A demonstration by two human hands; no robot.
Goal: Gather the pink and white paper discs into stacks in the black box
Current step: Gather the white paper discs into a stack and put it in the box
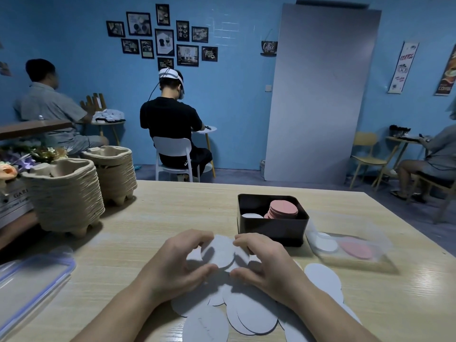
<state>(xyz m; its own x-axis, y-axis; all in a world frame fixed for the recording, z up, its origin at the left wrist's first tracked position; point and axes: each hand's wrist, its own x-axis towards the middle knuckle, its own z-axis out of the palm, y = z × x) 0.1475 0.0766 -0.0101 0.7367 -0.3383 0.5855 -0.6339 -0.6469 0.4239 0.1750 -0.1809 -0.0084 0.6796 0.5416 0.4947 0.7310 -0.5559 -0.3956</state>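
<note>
My left hand and my right hand face each other just above the table, both closed around a small bunch of white paper discs held on edge between them. Under and in front of my wrists, several loose white discs lie overlapping on the table. The black box stands just beyond my right hand. Inside it are a stack of pink discs and a low white stack.
A clear plastic container with a white and a pink disc lies right of the box. Two stacks of pulp cup carriers stand at the left. A clear lid with blue clips lies at the near left edge. Other people sit at tables behind.
</note>
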